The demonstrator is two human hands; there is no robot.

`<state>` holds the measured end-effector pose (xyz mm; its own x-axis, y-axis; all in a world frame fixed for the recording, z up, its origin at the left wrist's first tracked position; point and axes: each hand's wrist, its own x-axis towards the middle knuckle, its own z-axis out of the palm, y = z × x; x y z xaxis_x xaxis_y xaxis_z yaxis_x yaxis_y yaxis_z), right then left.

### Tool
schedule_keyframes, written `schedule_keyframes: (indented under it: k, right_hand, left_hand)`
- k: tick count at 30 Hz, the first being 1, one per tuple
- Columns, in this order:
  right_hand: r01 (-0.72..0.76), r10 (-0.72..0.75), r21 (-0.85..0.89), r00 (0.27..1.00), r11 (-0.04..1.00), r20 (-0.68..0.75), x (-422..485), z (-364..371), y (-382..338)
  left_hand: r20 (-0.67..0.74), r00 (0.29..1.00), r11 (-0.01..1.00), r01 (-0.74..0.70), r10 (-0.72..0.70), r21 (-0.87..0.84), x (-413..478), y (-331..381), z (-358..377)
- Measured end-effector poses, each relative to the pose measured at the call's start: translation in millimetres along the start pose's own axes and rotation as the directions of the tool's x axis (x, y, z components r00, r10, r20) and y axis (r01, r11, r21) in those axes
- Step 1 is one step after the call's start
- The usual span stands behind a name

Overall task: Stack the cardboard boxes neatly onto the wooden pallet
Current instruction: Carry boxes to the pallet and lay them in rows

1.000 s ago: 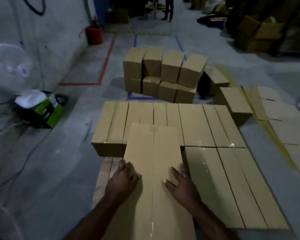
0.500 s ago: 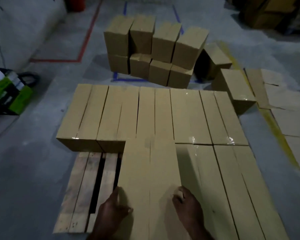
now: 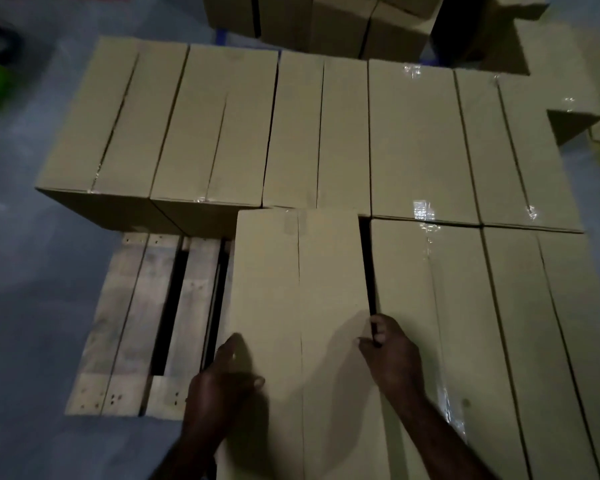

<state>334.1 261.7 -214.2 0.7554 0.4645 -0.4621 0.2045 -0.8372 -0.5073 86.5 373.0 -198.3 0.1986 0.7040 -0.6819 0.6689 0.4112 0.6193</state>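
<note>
Cardboard box (image 3: 291,289) lies on the wooden pallet's (image 3: 132,323) near side, far end against the back row of boxes (image 3: 222,126), a narrow gap from the neighbouring box (image 3: 406,289) on its right. Left grip (image 3: 222,379) clasps its left edge; right grip (image 3: 392,351) hooks its right edge.

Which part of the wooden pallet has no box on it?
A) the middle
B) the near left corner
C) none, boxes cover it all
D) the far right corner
B: the pallet shows bare wooden slats at the near left, right beside the box that the left hand and right hand hold by its sides; boxes cover the rest.
</note>
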Motion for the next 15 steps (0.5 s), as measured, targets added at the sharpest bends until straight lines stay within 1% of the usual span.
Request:
schedule_keyframes:
  k: [1,5,7,9,12,15]
  right_hand:
    - [0.016,-0.016,-0.018,1.0,1.0,-0.004,3.0,3.0,5.3]
    - [0.051,-0.053,-0.038,0.998,0.998,-0.039,12.6,12.1,23.4]
    - [0.066,-0.069,-0.054,0.996,0.996,-0.055,17.4,15.7,32.0]
    - [0.076,-0.08,-0.06,0.995,0.995,-0.058,21.7,17.5,37.4]
    - [0.072,-0.074,-0.026,0.996,0.997,-0.053,26.8,19.1,40.0]
    - [0.081,-0.082,-0.023,0.994,0.996,-0.069,33.3,24.2,45.5]
  left_hand:
    - [-0.004,1.0,1.0,0.004,-0.004,-0.029,3.0,-1.4,4.2]
    - [0.059,0.998,0.999,0.028,-0.026,-0.036,13.0,-7.3,19.4]
    - [0.06,0.998,0.999,0.031,-0.029,-0.037,15.9,-11.4,25.0]
    - [0.066,0.998,1.0,0.006,-0.006,0.004,16.5,-11.8,28.5]
    - [0.045,0.998,0.998,-0.048,0.046,0.047,20.8,-10.8,34.0]
    - [0.018,0.998,0.995,-0.065,0.064,0.075,27.7,-12.6,36.6]
